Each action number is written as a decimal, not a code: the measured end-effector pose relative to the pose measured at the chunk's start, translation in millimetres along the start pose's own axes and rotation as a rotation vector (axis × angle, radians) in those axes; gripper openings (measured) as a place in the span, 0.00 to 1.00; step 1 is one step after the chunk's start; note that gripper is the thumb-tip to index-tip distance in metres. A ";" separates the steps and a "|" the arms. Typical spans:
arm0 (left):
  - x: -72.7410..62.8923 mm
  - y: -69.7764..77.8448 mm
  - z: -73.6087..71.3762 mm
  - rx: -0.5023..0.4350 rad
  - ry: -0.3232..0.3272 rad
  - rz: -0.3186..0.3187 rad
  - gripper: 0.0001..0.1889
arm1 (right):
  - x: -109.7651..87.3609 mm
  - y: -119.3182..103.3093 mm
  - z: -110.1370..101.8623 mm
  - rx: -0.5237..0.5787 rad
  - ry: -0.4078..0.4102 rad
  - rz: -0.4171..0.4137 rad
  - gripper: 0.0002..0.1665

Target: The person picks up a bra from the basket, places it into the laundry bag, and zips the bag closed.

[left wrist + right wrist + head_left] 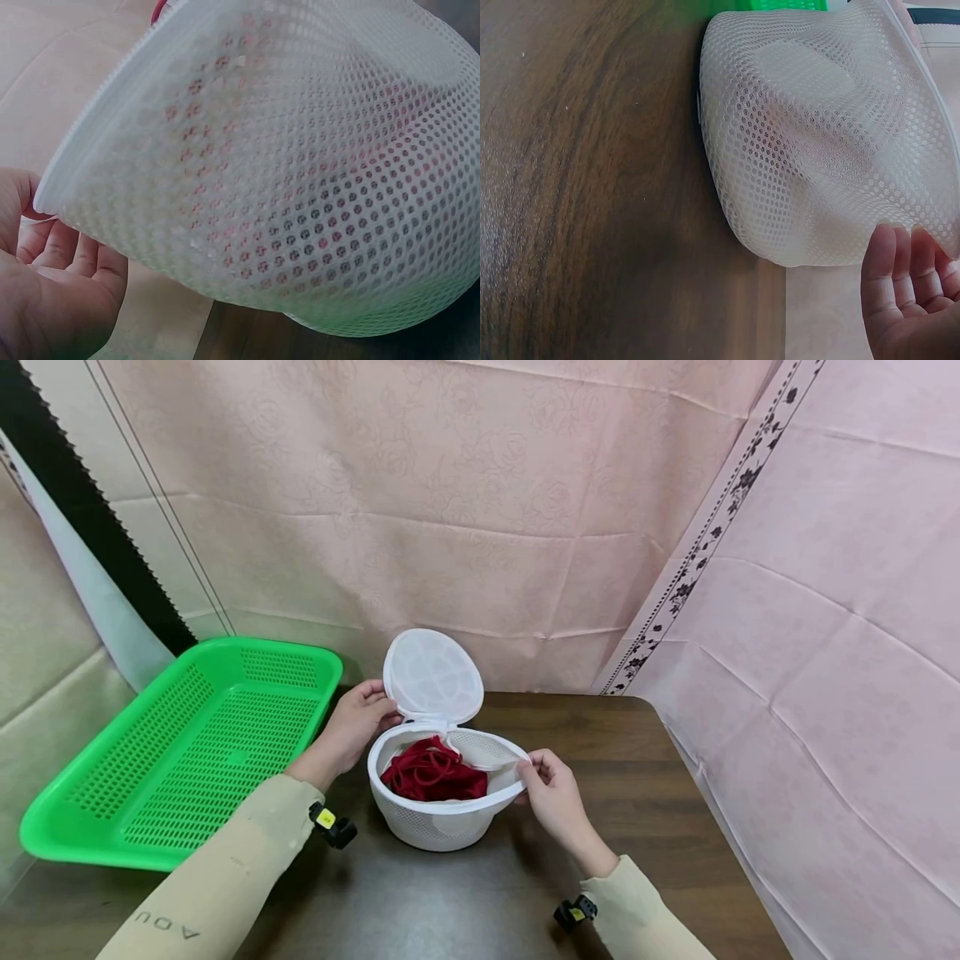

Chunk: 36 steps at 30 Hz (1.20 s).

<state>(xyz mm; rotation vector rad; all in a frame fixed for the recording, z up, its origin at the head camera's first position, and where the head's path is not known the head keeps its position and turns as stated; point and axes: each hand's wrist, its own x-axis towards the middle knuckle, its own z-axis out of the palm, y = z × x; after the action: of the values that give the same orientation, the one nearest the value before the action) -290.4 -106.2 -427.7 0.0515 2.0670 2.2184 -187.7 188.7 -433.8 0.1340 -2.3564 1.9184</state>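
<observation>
A white mesh laundry bag [441,828] stands on the table with its round lid [435,677] flipped up at the back. Inside lies a bundle of red fabric with thin straps [431,772]. My left hand [351,727] is at the back left, beside the lid's hinge; in the left wrist view its thumb and fingers pinch a corner of the bag's zipped rim [97,112]. On the opposite side my right hand [557,797] pinches the right end of the rim, drawing it to a point. The mesh wall [780,165] bulges below the right fingers.
A large green plastic basket [232,756] stands to the left, its right side close to my left forearm. Patterned cloth [480,510] hangs behind the dark wooden table [600,752] and along its right side.
</observation>
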 end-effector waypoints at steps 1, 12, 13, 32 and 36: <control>-0.2 0.1 -0.2 0.002 -0.002 0.003 0.19 | 0.2 -0.2 0.0 0.000 -0.002 0.001 0.07; -3.1 1.3 -2.3 -0.026 -0.019 0.055 0.16 | 2.3 1.1 0.3 0.012 -0.003 0.002 0.07; -3.6 1.6 -2.3 -0.029 -0.020 0.061 0.16 | 2.3 1.3 0.3 0.012 -0.003 0.002 0.07; -9.0 3.7 -3.2 -0.041 -0.048 0.119 0.13 | 2.4 4.9 1.3 0.012 -0.003 0.003 0.08; -11.6 6.9 -2.2 -0.036 -0.049 0.126 0.11 | 2.6 5.2 1.5 0.014 -0.002 0.000 0.08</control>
<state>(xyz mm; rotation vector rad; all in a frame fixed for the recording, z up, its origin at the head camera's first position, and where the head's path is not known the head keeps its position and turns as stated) -279.5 -110.0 -420.4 0.2368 2.0512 2.2994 -191.0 188.3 -438.8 0.1377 -2.3448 1.9358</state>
